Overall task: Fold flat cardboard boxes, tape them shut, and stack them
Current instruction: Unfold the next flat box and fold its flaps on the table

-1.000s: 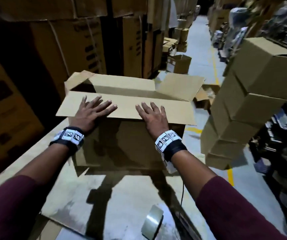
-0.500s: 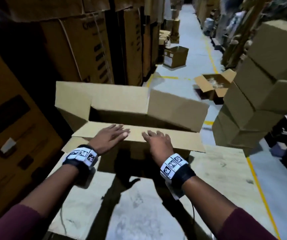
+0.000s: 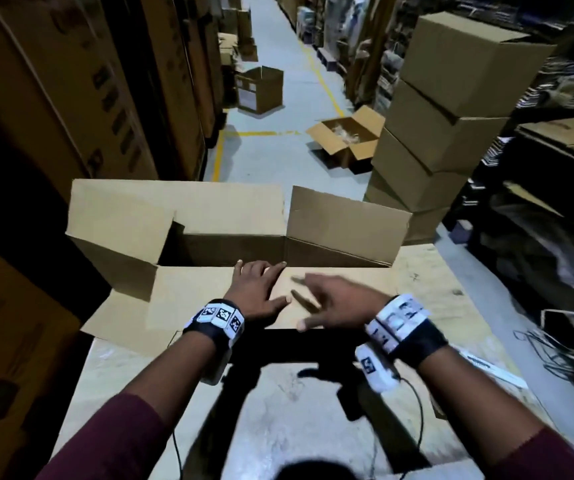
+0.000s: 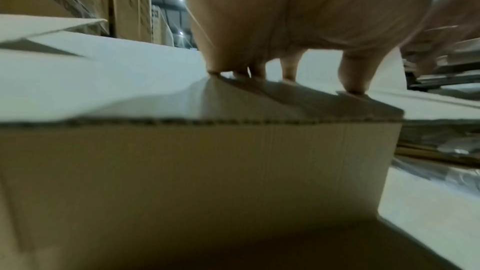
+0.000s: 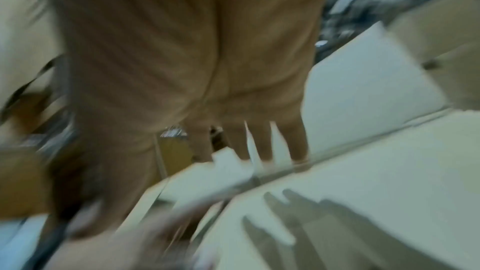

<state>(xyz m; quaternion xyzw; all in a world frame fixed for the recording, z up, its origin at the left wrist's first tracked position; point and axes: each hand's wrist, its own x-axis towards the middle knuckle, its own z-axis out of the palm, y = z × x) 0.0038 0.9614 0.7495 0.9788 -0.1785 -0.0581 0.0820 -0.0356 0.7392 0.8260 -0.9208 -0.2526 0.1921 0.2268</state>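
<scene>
A brown cardboard box [image 3: 181, 216] stands on the worktable [image 3: 430, 292] with its top open. The far flap and the right flap [image 3: 347, 226] stand up. The near flap [image 3: 188, 299] is folded down over the opening. My left hand [image 3: 257, 292] lies flat on that flap near its middle, and its straight fingers [image 4: 288, 69] press the cardboard [image 4: 182, 100]. My right hand [image 3: 334, 306] is blurred just right of it, fingers spread and pointing left over the same flap, holding nothing. In the right wrist view the spread fingers [image 5: 262, 145] hover above their shadow on the cardboard.
A tall stack of closed boxes [image 3: 451, 109] stands right of the table. An open box [image 3: 347, 140] and another box [image 3: 261, 88] sit on the aisle floor ahead. Large cartons [image 3: 53, 98] wall the left side. Dark shelving [image 3: 555, 202] lines the right.
The near flap has gone from raised to flat over the opening. My left hand slid toward the flap's middle. My right hand lifted off and swings left, now blurred.
</scene>
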